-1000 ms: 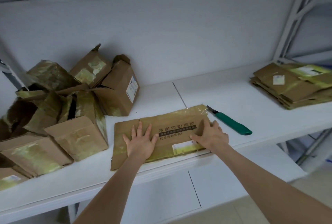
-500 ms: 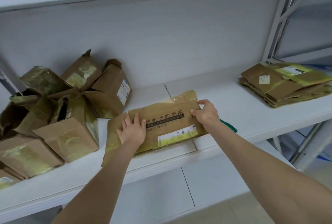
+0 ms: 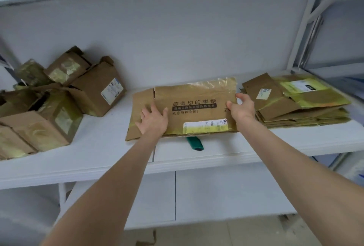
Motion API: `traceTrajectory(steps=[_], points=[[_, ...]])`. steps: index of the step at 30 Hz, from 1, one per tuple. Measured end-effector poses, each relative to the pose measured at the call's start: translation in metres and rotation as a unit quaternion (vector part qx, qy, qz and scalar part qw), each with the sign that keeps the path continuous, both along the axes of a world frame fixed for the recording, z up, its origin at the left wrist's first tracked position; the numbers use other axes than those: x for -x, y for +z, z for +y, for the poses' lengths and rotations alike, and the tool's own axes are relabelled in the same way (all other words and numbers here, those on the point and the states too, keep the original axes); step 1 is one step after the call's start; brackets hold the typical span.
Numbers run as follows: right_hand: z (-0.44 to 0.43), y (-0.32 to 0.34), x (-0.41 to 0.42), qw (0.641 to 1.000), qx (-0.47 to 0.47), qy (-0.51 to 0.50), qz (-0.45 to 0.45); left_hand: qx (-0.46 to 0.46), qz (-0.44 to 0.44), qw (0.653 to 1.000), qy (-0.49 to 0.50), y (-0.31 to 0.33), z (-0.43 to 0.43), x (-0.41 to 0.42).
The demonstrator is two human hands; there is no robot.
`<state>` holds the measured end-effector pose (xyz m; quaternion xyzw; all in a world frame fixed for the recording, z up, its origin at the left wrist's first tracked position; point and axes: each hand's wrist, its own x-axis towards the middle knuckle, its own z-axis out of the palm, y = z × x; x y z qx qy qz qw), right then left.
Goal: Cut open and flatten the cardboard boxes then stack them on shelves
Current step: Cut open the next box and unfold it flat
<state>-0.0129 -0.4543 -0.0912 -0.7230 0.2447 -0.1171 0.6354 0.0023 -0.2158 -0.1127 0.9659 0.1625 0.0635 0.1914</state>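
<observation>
Holding flattened box (image 3: 197, 92), right hand (image 3: 241, 110) gripping its edge, left hand (image 3: 154, 121) flat atop

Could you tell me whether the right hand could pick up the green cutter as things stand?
Probably not yet: the right hand grips the flattened box, which covers most of the green cutter. Only its handle end shows at the near edge, so the hand must let go first.

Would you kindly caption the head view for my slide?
Left hand presses and right hand grips a flattened box over a green cutter, beside the flattened stack.
</observation>
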Motion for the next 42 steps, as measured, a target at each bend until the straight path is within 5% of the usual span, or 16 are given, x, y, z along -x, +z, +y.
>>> traceTrajectory(steps=[18, 22, 25, 30, 36, 42], points=[[-0.175, 0.043, -0.063, 0.996, 0.040, -0.058, -0.054, 0.275, -0.064, 0.953, 0.114, 0.025, -0.100, -0.076], [-0.223, 0.052, -0.072, 0.977, 0.206, -0.054, -0.030, 0.399, -0.154, 0.901, 0.070, 0.035, -0.142, -0.078], [-0.254, 0.061, -0.075, 0.918, 0.393, -0.059, -0.006, 0.525, -0.184, 0.827, 0.079, 0.041, -0.185, -0.077], [-0.284, 0.069, -0.077, 0.840, 0.535, 0.030, -0.088, 0.593, -0.179, 0.781, 0.077, 0.045, -0.264, -0.067], [-0.285, 0.034, -0.072, 0.757, 0.612, 0.229, -0.029, 0.567, -0.123, 0.801, 0.148, 0.020, -0.312, -0.064], [-0.282, -0.013, -0.070, 0.765, 0.538, 0.335, 0.112, 0.343, -0.010, 0.930, 0.133, -0.005, -0.313, -0.059]])
